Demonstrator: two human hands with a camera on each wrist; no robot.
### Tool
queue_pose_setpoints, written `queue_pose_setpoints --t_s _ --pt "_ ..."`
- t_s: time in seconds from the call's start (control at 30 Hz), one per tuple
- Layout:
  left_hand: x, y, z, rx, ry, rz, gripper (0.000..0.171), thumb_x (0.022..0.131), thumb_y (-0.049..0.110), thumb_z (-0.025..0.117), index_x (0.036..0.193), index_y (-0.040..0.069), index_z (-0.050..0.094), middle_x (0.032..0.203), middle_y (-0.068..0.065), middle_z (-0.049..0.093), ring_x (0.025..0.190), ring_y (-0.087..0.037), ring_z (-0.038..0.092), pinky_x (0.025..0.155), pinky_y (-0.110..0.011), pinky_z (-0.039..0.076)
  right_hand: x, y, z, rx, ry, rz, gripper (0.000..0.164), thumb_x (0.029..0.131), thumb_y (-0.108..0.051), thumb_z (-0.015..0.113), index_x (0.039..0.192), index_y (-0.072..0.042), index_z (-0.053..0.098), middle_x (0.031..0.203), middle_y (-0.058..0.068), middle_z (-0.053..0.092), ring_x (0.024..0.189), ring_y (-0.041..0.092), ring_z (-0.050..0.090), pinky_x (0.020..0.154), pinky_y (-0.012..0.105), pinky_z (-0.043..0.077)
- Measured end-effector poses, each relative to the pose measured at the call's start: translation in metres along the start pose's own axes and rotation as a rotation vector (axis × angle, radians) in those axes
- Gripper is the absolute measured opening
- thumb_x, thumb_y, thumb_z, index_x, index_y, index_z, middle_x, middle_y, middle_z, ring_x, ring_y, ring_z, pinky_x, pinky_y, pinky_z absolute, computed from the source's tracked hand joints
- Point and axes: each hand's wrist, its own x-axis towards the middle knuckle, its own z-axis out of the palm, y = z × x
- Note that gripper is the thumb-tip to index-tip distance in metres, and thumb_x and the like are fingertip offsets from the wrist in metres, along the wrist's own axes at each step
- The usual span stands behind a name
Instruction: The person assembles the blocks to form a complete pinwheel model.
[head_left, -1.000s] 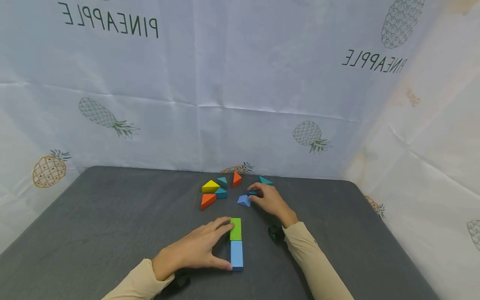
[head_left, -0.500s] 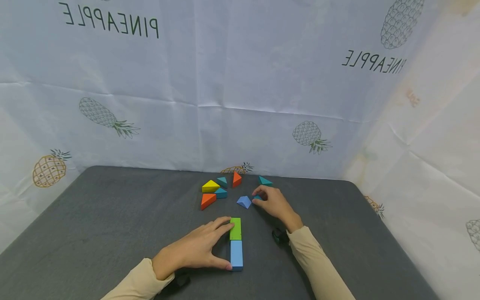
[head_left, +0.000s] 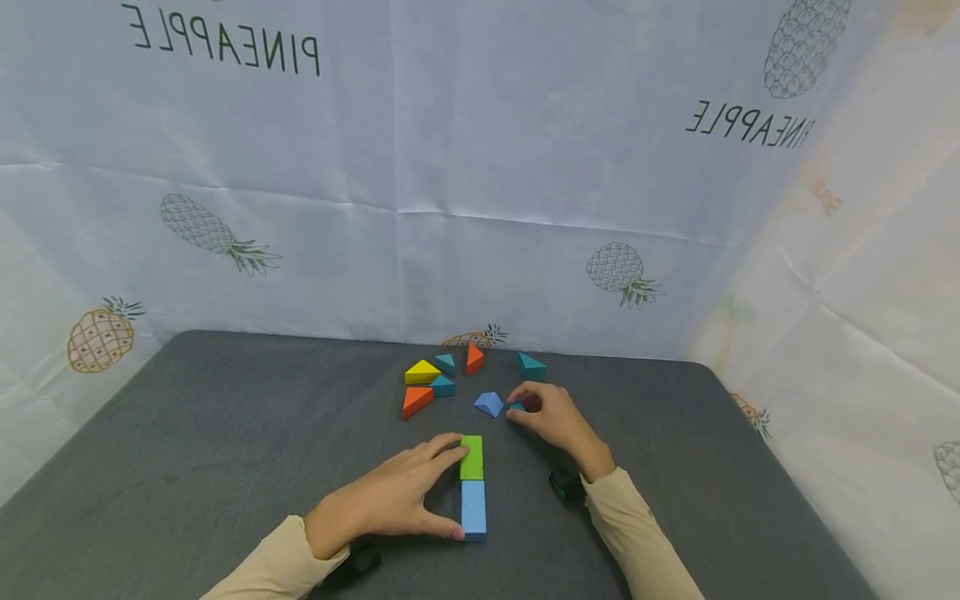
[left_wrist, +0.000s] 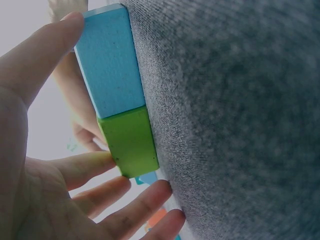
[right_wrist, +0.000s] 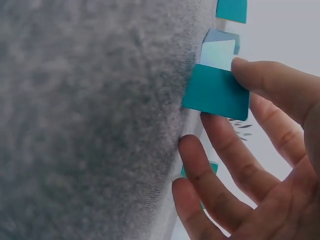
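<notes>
A green rectangular block (head_left: 472,457) and a light blue rectangular block (head_left: 473,508) lie end to end on the dark table. My left hand (head_left: 393,492) spans the pair from the left, thumb at the blue block's near end and fingertips at the green block's far part. In the left wrist view the thumb touches a corner of the blue block (left_wrist: 111,62). Farther off, my right hand (head_left: 555,421) pinches a teal triangular block (right_wrist: 216,92) between thumb and forefinger, low over the table. Just left of it sits a periwinkle-blue triangular block (head_left: 489,404).
Toward the back lie a yellow triangular block (head_left: 422,372), an orange one (head_left: 417,402) and a second orange one (head_left: 474,359). Teal triangular blocks (head_left: 443,386) lie among them, with another (head_left: 532,367) behind my right hand. A pineapple-print cloth (head_left: 480,167) hangs behind the table.
My right hand has drawn slightly back toward me and to the right with the teal block, uncovering more of the teal block behind. My left hand has stayed in place.
</notes>
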Motion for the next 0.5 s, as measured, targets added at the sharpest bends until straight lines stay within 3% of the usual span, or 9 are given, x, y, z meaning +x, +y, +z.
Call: queue_pose_setpoints --t_s 0.5 --pt "0.0003 0.0012 0.0004 0.010 0.007 0.000 0.100 0.078 0.070 0.069 0.154 0.015 0.035 0.160 -0.007 0.030 0.142 -0.030 0.040 0.110 -0.058 0.039 -0.0039 -0.0100 -0.0017 0.036 -0.132 -0.066 0.018 0.091 -0.022 0.073 0.107 -0.015 0.073 0.111 0.005 0.072 0.103 0.024 0.068 0.088 0.043 0.056"
